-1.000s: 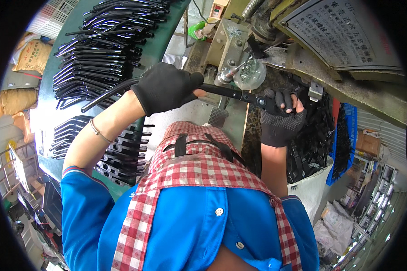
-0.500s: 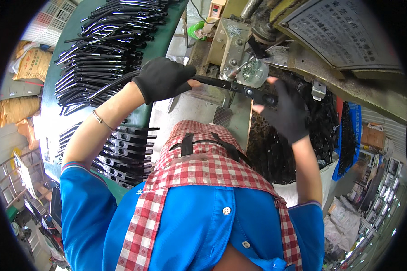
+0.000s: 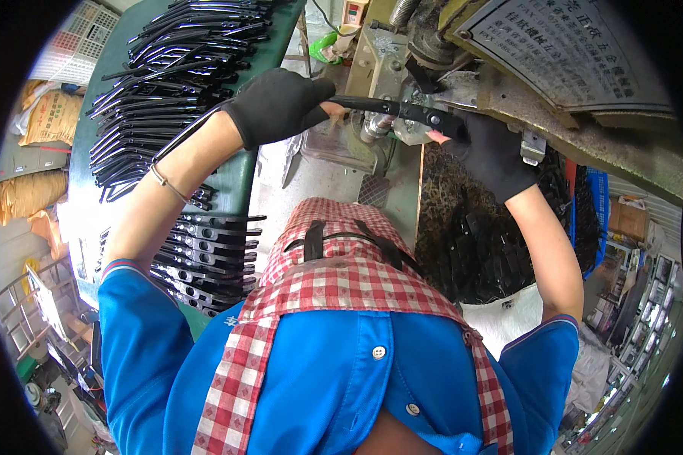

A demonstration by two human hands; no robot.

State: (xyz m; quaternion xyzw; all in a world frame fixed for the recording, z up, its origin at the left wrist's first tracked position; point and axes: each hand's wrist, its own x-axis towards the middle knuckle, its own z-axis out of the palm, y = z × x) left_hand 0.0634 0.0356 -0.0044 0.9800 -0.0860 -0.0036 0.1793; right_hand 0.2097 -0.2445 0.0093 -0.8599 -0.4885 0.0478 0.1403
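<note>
My left hand (image 3: 281,108), in a black glove with bare fingertips, is closed around a long black curved bar (image 3: 364,105) at the machine. Past that hand, the bar's tail runs back along my left forearm. The bar's other end is a flat part with round holes (image 3: 425,115), gripped by my right hand (image 3: 493,152) in a matching glove. Mid-length, the bar lies over the round metal post (image 3: 376,127) of the machine. Behind the flat part, a clear dish (image 3: 411,135) is partly covered.
Many black bars (image 3: 155,114) lie in rows on the green table (image 3: 125,57) at left, with flat holed parts (image 3: 205,254) nearer me. At right, a large container holds black pieces (image 3: 486,250), beside a blue basket (image 3: 599,220). The machine's metal plate (image 3: 554,57) overhangs the upper right.
Both hands have moved the bar slightly away from me, over the post. My right hand has closed in on the flat end, from beside it with fingers apart.
</note>
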